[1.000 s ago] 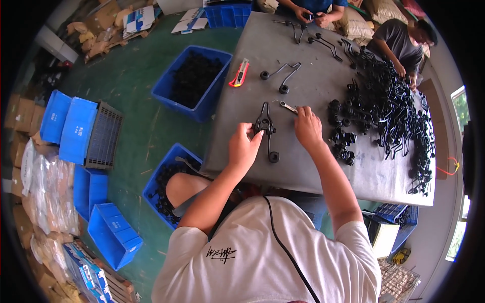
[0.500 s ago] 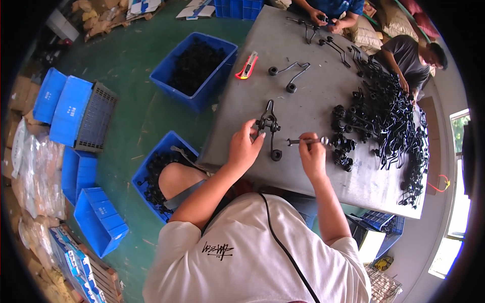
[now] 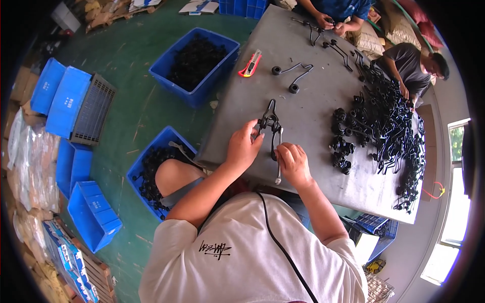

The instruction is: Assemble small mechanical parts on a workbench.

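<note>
While the left hand (image 3: 243, 147) pinches the black bent part (image 3: 269, 121) lying just beyond it, the right hand (image 3: 293, 164) grips a metal tool (image 3: 278, 151) pointing up at it

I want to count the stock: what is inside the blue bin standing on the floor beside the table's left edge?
The blue bin holds a heap of small black parts. What lies under that heap, and the bin's bottom, is covered.
</note>
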A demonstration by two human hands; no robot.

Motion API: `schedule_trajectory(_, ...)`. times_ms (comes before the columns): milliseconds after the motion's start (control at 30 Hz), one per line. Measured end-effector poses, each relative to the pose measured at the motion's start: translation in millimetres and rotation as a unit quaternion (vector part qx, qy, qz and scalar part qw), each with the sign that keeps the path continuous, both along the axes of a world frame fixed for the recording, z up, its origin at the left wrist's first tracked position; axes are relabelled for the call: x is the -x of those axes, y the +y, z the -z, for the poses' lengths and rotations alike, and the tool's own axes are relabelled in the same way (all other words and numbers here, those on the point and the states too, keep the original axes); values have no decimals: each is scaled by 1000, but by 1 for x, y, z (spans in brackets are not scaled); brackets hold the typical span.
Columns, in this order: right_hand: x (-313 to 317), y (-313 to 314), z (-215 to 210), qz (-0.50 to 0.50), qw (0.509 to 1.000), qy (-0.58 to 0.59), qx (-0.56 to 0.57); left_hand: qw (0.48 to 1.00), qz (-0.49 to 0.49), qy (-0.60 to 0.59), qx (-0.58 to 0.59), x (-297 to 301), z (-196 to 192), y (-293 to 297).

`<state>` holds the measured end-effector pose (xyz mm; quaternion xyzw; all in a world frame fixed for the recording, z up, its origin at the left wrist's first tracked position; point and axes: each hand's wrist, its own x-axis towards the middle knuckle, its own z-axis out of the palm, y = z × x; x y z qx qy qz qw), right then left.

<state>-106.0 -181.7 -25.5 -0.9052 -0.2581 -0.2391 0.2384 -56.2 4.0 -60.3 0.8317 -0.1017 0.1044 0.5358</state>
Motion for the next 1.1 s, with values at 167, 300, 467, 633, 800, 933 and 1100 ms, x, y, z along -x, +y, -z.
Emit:
schedule_trajectory(167, -16, 0, -13, -11, 999, -32, -3, 999, 30, 14, 7, -1, -1, 6)
schedule_trajectory(300, -53, -15, -19, 167, 889, 206, -373, 998, 36, -31, -29, 0, -12, 3)
schedule_trajectory(467, -100, -51, -12, 54, 659, 556, -504, 998, 27, -44, -28, -5, 15, 8)
schedule_trajectory(633, -91, -65, 1, 188, 775, 473, -376, 997, -58, 43, 22, -5, -15, 73)
schedule_trajectory(800, -98, -83, 17, 361, 920, 141, -66, 978, -192, 61, 61, -1, -22, 226)
schedule_trajectory(933, -144, -46, -12, 310, 941, 112, -79, 949, -298, 88, -59, 42, 23, 327)
schedule_trajectory(1100, -196, -42, 28, 242, 959, 147, -3, 936, -239, 256, 46, 113, 136, 382)
